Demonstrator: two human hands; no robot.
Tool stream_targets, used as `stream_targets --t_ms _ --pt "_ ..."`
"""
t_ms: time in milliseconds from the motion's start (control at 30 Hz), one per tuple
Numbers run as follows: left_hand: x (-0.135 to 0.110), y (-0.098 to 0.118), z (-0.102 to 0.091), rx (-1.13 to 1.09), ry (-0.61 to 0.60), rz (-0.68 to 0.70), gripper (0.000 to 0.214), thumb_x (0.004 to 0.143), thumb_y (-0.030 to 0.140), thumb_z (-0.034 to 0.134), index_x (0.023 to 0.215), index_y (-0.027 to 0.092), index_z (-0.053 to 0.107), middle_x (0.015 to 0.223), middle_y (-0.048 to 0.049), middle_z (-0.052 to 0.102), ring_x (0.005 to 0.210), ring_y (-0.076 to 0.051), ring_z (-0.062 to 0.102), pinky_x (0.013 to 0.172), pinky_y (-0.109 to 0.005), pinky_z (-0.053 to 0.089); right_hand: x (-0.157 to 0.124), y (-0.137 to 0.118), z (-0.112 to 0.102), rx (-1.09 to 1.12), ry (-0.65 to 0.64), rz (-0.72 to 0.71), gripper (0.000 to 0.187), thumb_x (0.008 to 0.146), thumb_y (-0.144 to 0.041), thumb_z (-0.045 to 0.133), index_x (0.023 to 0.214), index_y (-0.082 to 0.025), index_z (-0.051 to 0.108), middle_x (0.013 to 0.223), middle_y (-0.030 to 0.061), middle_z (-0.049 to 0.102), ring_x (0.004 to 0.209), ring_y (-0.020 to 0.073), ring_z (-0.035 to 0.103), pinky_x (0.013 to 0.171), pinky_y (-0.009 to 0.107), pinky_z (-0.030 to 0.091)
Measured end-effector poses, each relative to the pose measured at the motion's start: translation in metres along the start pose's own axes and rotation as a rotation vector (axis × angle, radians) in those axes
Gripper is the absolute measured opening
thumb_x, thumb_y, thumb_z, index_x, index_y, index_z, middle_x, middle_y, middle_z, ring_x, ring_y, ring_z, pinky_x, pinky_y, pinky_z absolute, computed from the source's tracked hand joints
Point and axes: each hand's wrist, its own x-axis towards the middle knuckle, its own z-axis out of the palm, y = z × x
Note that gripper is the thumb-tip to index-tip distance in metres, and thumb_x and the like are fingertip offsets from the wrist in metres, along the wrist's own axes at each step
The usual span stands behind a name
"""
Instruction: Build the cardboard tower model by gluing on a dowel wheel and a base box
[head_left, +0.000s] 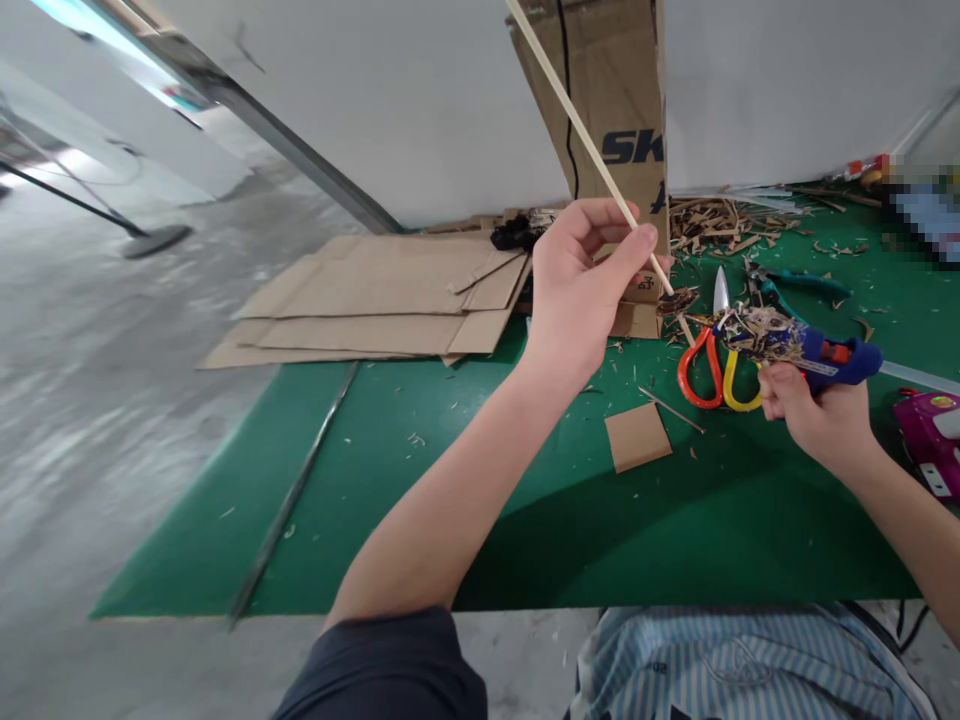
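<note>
Two items held: left hand (574, 290) pinches a long thin pale wooden stick (592, 165); right hand (814, 415) closes around a blue plastic glue gun (847, 360) crusted with cardboard shreds (757, 335).

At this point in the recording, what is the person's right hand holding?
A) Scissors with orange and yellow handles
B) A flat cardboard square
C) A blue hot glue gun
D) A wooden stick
C. The right hand is wrapped around the blue hot glue gun, while the wooden stick is pinched in the left hand.
</note>
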Motion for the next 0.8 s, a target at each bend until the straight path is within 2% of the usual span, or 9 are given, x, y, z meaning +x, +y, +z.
stream_targets --t_ms 300,433,567,800 --pt "0.0003 -0.0003 -0.0012 0.026 0.002 0.023 0.038 0.072 0.048 0.086 0.091 0.023 0.062 0.085 0.0007 0.069 0.09 -0.022 0.076 0.071 -0.027 0.062 -0.0001 -0.0052 0.0019 0.013 -0.008 0.001 0.041 0.085 -0.056 0.068 0.063 -0.023 0.057 0.05 -0.0017 0.054 0.045 0.0145 0.053 0.045 0.03 0.048" --pt "-0.0008 0.0025 0.0008 0.009 0.03 0.011 0.033 0.074 0.042 0.086 0.088 0.023 0.062 0.083 0.0004 0.068 0.088 -0.022 0.076 0.071 -0.028 0.061 -0.0002 -0.0044 0.0021 0.006 0.014 0.014 0.04 0.085 -0.056 0.069 0.065 -0.024 0.058 0.05 -0.0014 0.055 0.044 0.0149 0.053 0.045 0.03 0.048" --pt "-0.0013 0.0041 0.0024 -0.012 0.047 -0.002 0.03 0.074 0.035 0.086 0.086 0.022 0.062 0.081 0.0008 0.068 0.083 -0.02 0.076 0.071 -0.028 0.061 -0.0011 -0.005 0.0025 0.008 -0.017 0.018 0.039 0.084 -0.056 0.069 0.065 -0.023 0.058 0.051 -0.0011 0.056 0.044 0.015 0.054 0.043 0.03 0.047" --pt "-0.0013 0.0058 0.0032 -0.009 0.049 -0.001 0.031 0.073 0.036 0.087 0.085 0.023 0.062 0.079 0.001 0.067 0.083 -0.019 0.074 0.07 -0.027 0.061 0.0003 -0.008 0.0027 -0.01 0.022 0.015 0.042 0.084 -0.057 0.068 0.062 -0.024 0.057 0.049 -0.0011 0.055 0.044 0.0153 0.053 0.043 0.03 0.047"
